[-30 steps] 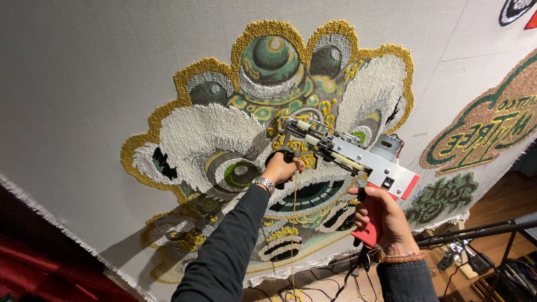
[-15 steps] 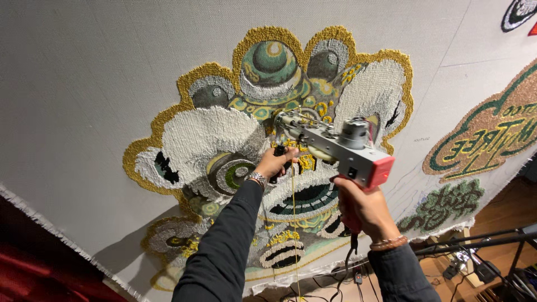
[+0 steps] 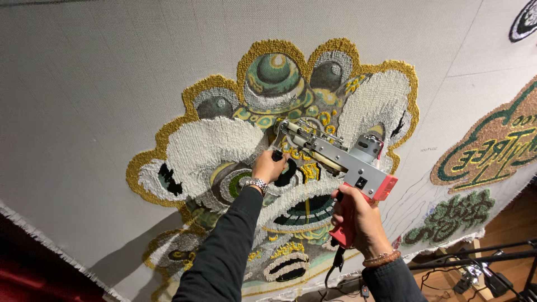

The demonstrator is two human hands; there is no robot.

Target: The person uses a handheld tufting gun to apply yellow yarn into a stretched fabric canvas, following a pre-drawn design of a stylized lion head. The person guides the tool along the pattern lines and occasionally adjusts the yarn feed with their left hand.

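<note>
Gripping the tufting gun's (image 3: 335, 156) pink handle, your right hand (image 3: 358, 221) is closed tight at lower centre; your left hand (image 3: 269, 166) clasps its front knob against the cloth (image 3: 100, 84).

**Matt weave, looped yarn, bare metal**

You face a matt grey woven cloth (image 3: 95, 95) carrying rough, looped yarn tufting (image 3: 212, 148). Your tufting gun (image 3: 335, 159) shows dull brushed metal with a smooth pink plastic grip. A shiny metal watch (image 3: 256, 183) and dark cloth sleeves clothe your arms.
</note>
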